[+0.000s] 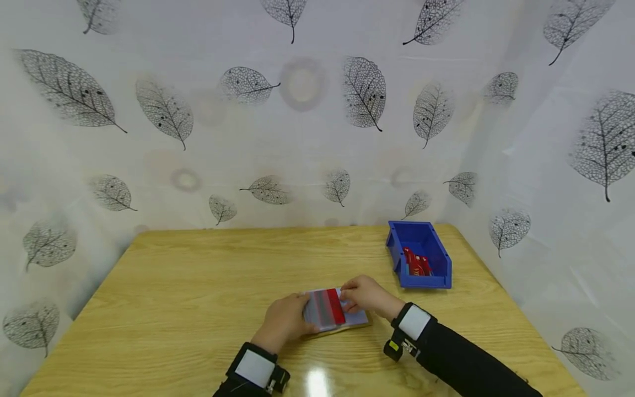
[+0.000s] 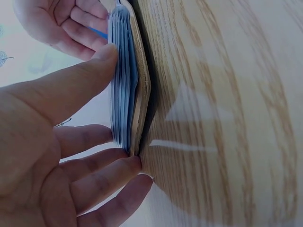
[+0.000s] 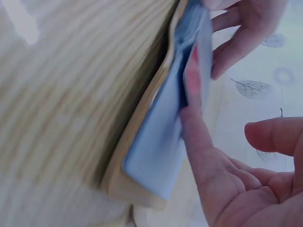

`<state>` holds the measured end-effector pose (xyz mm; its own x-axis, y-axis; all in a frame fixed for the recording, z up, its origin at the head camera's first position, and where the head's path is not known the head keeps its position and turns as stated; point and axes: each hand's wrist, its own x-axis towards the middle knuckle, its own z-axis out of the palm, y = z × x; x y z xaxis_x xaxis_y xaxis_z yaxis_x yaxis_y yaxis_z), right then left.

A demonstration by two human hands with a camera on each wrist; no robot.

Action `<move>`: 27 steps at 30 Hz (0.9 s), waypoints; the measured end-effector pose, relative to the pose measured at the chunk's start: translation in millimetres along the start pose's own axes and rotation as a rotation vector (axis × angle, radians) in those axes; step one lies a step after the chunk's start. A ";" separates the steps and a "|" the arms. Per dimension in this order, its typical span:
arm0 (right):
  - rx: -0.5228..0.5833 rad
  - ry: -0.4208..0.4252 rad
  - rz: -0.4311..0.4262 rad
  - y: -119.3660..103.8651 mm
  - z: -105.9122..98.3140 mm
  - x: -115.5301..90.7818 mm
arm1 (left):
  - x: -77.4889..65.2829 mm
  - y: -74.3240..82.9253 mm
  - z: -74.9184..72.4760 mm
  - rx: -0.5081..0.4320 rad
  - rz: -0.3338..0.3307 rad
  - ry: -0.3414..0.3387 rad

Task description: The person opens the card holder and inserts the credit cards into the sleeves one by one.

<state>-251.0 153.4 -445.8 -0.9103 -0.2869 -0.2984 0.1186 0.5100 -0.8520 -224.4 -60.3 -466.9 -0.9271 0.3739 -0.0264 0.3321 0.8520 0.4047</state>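
A card holder [image 1: 356, 318] with a tan cover and a thick stack of clear sleeves lies open on the table. My left hand [image 1: 286, 318] grips its left side, thumb on the sleeve edges [image 2: 122, 80] and fingers around the opposite edge. A red-and-grey card [image 1: 327, 307] lies at the top sleeve, tilted up from the pale sleeve below in the right wrist view. My right hand [image 1: 366, 295] is at the card's right edge. One extended fingertip touches that edge, while the thumb [image 3: 270, 135] stands apart and the other fingers bend back.
A blue bin [image 1: 426, 282] stands at the table's back right, with several red cards [image 1: 418, 263] inside. Leaf-patterned curtain [image 1: 297, 138] hangs behind and beside the wooden table [image 1: 198, 286]. Both wrists carry strapped cameras.
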 end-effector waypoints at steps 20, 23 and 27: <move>-0.020 0.046 -0.067 1.8 23.6 1.7 | -3.3 -0.5 0.6 -0.031 0.035 0.020; -0.084 0.067 -0.116 1.7 27.0 3.3 | -3.4 -0.9 0.0 -0.029 0.026 0.028; -0.153 0.069 -0.175 3.5 26.7 6.5 | -2.0 -5.0 -2.1 -0.037 -0.002 0.031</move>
<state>-245.9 131.6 -462.2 -0.9371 -0.3286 -0.1178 -0.0999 0.5758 -0.8115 -224.6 -66.1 -467.0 -0.9328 0.3604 0.0013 0.3244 0.8381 0.4386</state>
